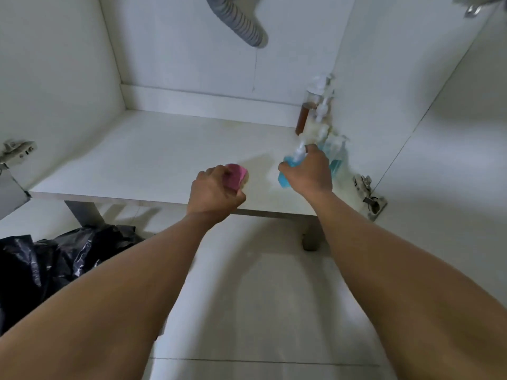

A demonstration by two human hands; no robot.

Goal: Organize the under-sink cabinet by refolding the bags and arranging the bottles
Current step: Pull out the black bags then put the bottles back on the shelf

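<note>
A home's under-sink cabinet: a ribbed grey drain hose point(241, 23) hangs above the white cabinet floor point(164, 160), with door hinges point(369, 196) and pump bottles point(315, 116).

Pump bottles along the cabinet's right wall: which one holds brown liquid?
The rearmost bottle, closest to the back wall. The ones in front hold pale or blue liquid, including the blue bottle gripped by the right hand.

Left hand point(215, 194) grips a pink sponge point(236, 174) on the cabinet floor point(153, 154). Right hand point(308, 171) holds a blue bottle point(285, 176) by its neck, near the right wall. Behind it, more pump bottles in a row: another blue one point(336, 160), a brown one point(304, 116). Grey hose point(241, 20) overhead. Black bags point(49, 264) on the tiles, lower left.
</note>
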